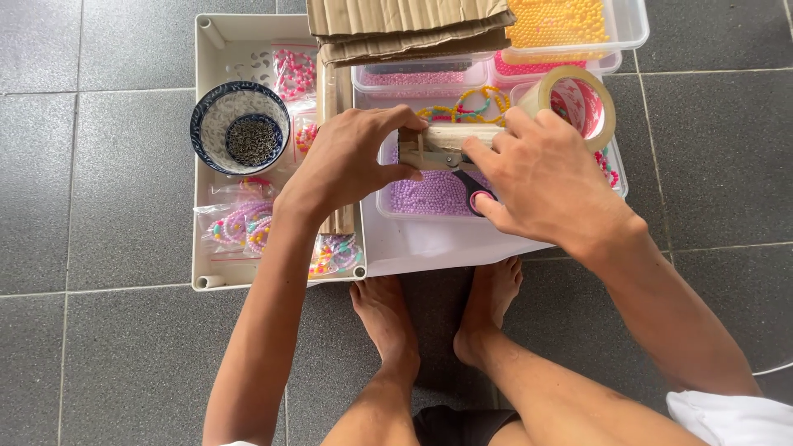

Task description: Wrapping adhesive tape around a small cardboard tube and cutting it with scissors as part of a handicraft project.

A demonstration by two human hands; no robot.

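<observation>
My left hand (347,161) pinches the left end of a beige strip (453,135), held level over a clear box of purple beads (429,194). My right hand (541,182) grips scissors (475,196) with a black and pink handle. Their metal blades point left, just under the strip. A roll of clear packing tape (582,103) stands tilted against my right fingertips, and the strip runs toward it. Whether the strip is tape off that roll I cannot tell for certain.
A white tray (202,173) on the grey tile floor holds a blue-patterned bowl (206,107) of small dark rings and bags of bead bracelets (244,227). Folded cardboard (405,25) lies over boxes of pink beads (421,78) and yellow beads (562,21). My bare feet (388,322) rest below.
</observation>
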